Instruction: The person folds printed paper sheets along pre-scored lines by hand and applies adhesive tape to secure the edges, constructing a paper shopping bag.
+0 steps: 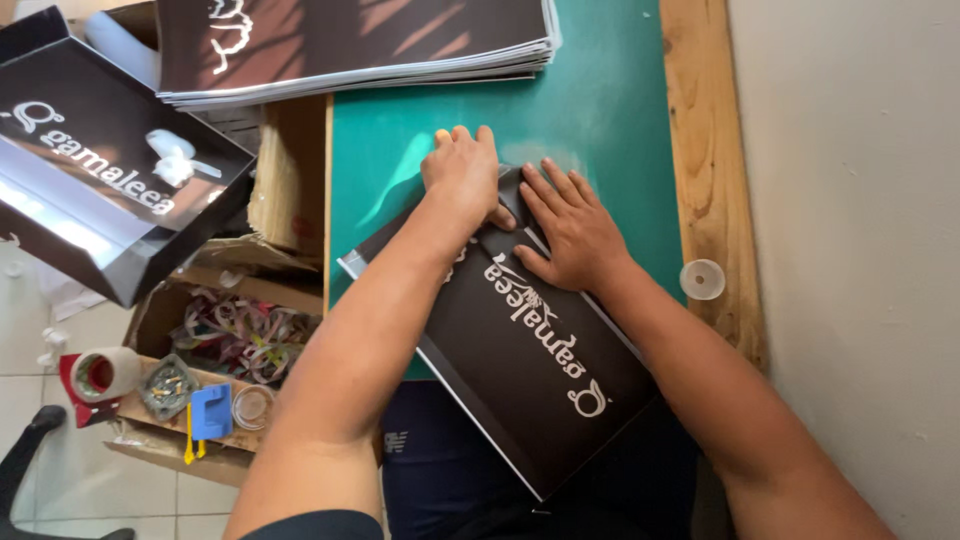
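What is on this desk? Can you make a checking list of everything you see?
Surface: green mat on a wooden table.
Job's things: flat dark paper bag with white lettering, pressed at its far end.
Clutter: stack of dark sheets, finished bag, tape dispenser, clear cap.
Fingers: left hand curled, pressing down on the bag; right hand flat on it.
Cables: nothing seen.
Surroundings: pale wall, tiled floor.
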